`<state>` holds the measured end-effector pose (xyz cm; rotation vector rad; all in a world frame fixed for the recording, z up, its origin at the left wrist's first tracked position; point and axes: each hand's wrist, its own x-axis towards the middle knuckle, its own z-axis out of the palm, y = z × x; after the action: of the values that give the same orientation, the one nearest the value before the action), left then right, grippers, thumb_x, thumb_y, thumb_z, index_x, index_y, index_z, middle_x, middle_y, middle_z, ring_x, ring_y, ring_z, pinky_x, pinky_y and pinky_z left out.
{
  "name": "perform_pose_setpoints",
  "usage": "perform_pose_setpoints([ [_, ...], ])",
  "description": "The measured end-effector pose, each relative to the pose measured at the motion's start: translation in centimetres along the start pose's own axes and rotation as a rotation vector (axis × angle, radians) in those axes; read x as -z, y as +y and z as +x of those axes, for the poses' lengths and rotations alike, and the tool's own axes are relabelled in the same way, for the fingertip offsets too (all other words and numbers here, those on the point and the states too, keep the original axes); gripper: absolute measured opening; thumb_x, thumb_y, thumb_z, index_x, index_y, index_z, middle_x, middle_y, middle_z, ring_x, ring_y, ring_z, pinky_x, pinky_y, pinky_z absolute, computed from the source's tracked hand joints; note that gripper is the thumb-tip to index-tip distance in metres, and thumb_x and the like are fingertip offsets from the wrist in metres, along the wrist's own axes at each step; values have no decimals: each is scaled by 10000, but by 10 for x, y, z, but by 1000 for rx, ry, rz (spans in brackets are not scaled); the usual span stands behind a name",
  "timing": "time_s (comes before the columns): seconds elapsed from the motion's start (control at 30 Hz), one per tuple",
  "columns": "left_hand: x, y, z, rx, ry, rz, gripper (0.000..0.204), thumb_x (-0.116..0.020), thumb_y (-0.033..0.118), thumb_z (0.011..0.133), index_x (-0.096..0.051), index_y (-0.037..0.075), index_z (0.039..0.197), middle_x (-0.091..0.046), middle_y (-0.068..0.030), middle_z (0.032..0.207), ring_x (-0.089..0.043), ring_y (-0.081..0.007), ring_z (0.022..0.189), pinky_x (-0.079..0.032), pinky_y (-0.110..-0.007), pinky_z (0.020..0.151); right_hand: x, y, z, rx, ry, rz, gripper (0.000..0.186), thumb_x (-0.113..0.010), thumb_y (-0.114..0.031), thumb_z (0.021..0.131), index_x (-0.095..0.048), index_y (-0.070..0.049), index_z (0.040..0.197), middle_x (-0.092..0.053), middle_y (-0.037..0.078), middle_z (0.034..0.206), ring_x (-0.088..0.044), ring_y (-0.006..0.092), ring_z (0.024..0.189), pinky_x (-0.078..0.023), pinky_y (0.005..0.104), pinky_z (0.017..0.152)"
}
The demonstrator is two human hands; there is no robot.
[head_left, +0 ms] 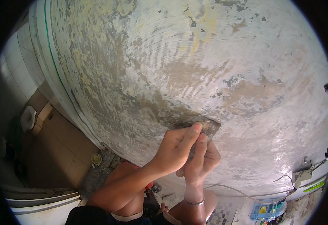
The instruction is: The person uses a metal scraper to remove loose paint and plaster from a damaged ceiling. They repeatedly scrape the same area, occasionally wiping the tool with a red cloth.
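A flat grey scraper with a stained blade lies against the patchy, partly stripped wall. My left hand is closed on it, thumb pressed onto the blade's face. Just below and to the right, my right hand also grips the scraper, its thumb beside the left one. A bracelet circles my right wrist. The fingers hide the scraper's lower part, so I cannot tell whether it has a handle. Bare grey and brown patches and curved scrape marks surround the blade on the wall.
At the left, a door frame borders a tiled room with a white basin-like fixture. A small tub stands on the floor near debris. At the lower right are a loose cable, an electrical box and a blue basket.
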<state>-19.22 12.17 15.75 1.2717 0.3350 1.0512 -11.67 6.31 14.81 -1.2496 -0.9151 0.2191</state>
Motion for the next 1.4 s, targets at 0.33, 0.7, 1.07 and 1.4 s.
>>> perform_pose_setpoints([
  [0.33,3,-5,4,-39,-13,5,500,-478,365,1101,-615,15,772,-502,41,616,-419,-30,621,-370,-249,513,-6,4,-2,-49,76,-2,396,-596,-212,1045,-558,-19,702,-538,-40,604,-413,15,563,-290,237,458],
  [0.7,3,-2,5,-24,-4,17,507,-493,375,1094,-622,-1,779,-496,38,601,-413,-34,612,-374,-252,512,-10,-1,-1,1,88,36,340,-613,-170,1035,-606,-3,739,-559,-52,623,-424,6,623,-306,224,501],
  [1.07,-1,0,2,-100,18,51,476,-499,357,1093,-643,-3,817,-528,25,631,-441,-46,642,-407,-267,550,-13,-7,-1,25,113,-23,358,-598,-191,1049,-588,-1,745,-563,-48,639,-436,11,638,-322,227,509],
  [1.4,5,-11,3,8,-7,-108,528,-483,376,1097,-569,20,717,-502,39,636,-415,-39,647,-383,-259,554,-2,11,-16,4,-74,-43,427,-517,-215,1083,-555,-6,713,-535,-16,561,-422,32,534,-315,249,472],
])
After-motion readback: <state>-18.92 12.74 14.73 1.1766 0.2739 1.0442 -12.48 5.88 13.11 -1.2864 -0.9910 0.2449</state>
